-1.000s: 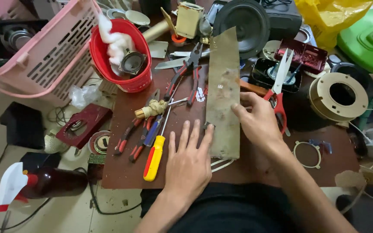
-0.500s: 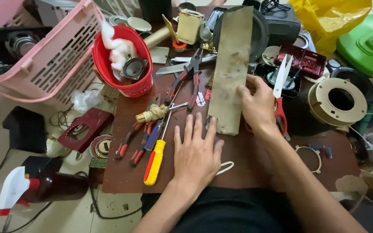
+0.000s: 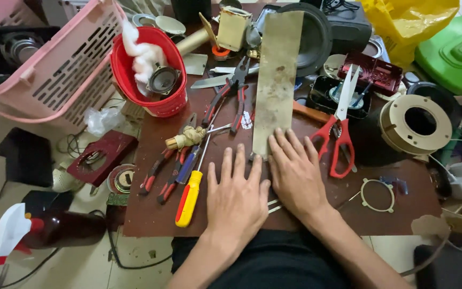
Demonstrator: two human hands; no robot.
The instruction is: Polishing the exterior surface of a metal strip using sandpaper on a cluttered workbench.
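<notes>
A: Head view. Your left hand [image 3: 236, 195] lies flat and spread on the brown board [image 3: 151, 214], palm down, gripping nothing.

B: And your right hand [image 3: 294, 174]?

A: Also flat, fingers splayed, tips pressing the near end of the long metal strip [image 3: 277, 80]. No grasp, just resting on it.

B: Strip's where?

A: Centre of the board, running far from your fingertips. Red scissors [image 3: 338, 134] just right of it, pliers [image 3: 231, 96] left, yellow-handled screwdriver [image 3: 191, 195] near your left hand. Red bucket [image 3: 159, 104] far left.

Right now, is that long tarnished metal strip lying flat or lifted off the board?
Flat, apparently: the long tarnished metal strip lies along the brown board, its near end under the right hand fingertips.
</notes>
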